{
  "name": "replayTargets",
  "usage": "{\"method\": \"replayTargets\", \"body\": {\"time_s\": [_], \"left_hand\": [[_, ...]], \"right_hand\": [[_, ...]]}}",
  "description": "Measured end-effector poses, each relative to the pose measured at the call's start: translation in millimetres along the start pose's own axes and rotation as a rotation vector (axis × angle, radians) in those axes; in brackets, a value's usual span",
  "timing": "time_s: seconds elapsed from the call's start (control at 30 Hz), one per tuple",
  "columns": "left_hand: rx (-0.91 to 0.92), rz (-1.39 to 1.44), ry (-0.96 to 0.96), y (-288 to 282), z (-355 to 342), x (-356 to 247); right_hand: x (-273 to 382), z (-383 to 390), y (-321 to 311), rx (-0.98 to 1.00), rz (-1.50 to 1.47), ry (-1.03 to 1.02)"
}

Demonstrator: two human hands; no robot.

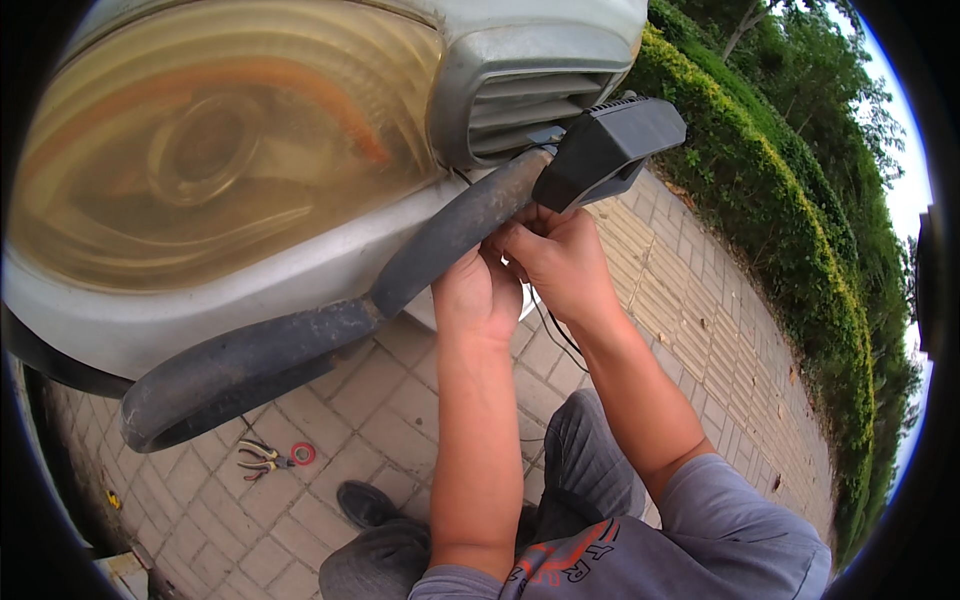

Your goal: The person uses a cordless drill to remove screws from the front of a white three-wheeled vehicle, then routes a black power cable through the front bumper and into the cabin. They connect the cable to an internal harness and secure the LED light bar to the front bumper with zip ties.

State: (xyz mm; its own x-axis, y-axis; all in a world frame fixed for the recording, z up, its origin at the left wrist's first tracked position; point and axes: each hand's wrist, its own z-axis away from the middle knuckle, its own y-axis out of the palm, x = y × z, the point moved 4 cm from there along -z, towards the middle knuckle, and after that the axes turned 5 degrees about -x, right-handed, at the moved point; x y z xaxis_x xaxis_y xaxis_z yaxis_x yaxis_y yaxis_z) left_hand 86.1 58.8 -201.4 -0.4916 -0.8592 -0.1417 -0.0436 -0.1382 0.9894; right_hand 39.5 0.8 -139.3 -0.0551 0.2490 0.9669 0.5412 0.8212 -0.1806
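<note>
Head view: left hand [478, 298], right hand [567, 262] apparently work black cable [545, 316] at five o'clock — grip hidden, cannot tell; next likely requires slack.

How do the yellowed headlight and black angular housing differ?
The headlight is yellowed and translucent; the black housing is opaque. The headlight is broad and rounded; the housing is smaller and angular. The headlight sits in the white body, the housing at one end of the curved bar.
</note>
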Motion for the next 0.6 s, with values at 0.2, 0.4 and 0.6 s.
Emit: {"method": "replayTargets", "body": {"time_s": [0.2,0.4,0.6], "left_hand": [[0.116,0.048,-0.08,-4,-1,-4],[-0.094,-0.008,0.002,-1,-1,1],[0.025,0.048,0.063,-3,-10,2]], "right_hand": [[-4,1,-5,0.019,0.04,0.094],[-8,3,-12,-0.022,0.007,0.062],[-11,6,-9,-0.072,0.179,-0.121]]}}
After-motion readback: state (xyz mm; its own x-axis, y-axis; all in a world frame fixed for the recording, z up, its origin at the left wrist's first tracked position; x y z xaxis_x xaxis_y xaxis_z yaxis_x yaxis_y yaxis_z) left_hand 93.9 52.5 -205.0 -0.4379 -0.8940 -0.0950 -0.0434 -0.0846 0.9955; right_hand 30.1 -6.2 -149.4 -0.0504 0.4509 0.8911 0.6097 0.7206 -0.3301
